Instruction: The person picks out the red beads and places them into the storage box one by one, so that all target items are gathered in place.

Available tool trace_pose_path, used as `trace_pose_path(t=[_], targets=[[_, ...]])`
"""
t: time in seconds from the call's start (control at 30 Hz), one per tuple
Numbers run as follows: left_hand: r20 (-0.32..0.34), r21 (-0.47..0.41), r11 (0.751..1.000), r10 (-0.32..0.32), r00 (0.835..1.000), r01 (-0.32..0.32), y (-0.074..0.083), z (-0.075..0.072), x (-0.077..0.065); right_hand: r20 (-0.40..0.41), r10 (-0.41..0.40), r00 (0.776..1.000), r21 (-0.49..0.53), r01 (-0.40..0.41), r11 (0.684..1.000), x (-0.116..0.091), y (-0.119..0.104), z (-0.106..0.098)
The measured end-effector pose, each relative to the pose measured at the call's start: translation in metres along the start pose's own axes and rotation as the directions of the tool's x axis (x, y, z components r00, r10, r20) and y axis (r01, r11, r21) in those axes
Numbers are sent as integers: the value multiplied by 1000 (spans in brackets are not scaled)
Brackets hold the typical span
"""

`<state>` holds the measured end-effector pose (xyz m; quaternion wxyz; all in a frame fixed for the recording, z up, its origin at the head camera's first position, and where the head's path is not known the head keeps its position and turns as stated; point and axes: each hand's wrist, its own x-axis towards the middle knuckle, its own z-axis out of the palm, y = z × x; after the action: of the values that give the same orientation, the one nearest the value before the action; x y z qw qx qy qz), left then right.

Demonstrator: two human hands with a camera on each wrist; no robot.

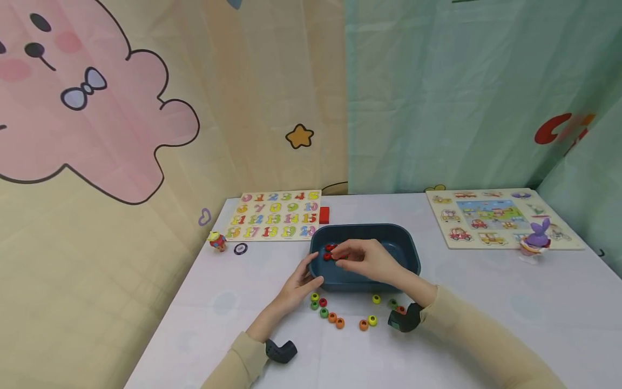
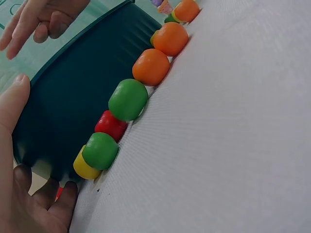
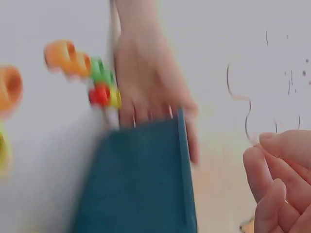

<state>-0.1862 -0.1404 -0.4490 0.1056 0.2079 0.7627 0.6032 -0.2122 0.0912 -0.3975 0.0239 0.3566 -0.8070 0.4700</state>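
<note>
My left hand [image 1: 295,286] holds the left end of a dark blue plastic bin [image 1: 400,248]. In the left wrist view its thumb [image 2: 14,99] lies by the rim and the fingers [image 2: 63,206] wrap the end wall. Over the bin hovers my right hand [image 1: 371,260], fingers loosely bent; the right wrist view shows nothing between its fingertips [image 3: 267,138]. Several red beads [image 1: 328,256] lie inside, below that hand and partly hidden by it. Along the bin's front, a curved row of beads includes a green bead [image 2: 128,99] and an orange bead [image 2: 151,67].
A number puzzle board [image 1: 272,216] lies at the back left beside a red block [image 1: 324,215]. A small figurine [image 1: 217,241] and a round chip [image 1: 240,248] are near the left edge. At the right are a vehicle puzzle board [image 1: 486,216] and a purple-topped toy [image 1: 536,237].
</note>
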Motion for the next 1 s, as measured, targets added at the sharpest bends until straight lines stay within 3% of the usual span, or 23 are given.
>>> trace_pose_path(t=[0.23,0.53,0.83,1.0], targets=[[-3,1,999,41,999,-41,-1,0,0,84,-2,996,14,1,1000,-24,-20,31],[0,-2,999,36,999,-36,-1,0,1,131,70,989,-29,-67,997,-43,-3,69],[-1,-11,999,34,999,-34,-2,0,1,122,14,992,-208,12,978,-40,11,81],[-3,-2,1000,31,1000,-31,-3,0,1,110,17,994,-249,11,968,-38,11,83]])
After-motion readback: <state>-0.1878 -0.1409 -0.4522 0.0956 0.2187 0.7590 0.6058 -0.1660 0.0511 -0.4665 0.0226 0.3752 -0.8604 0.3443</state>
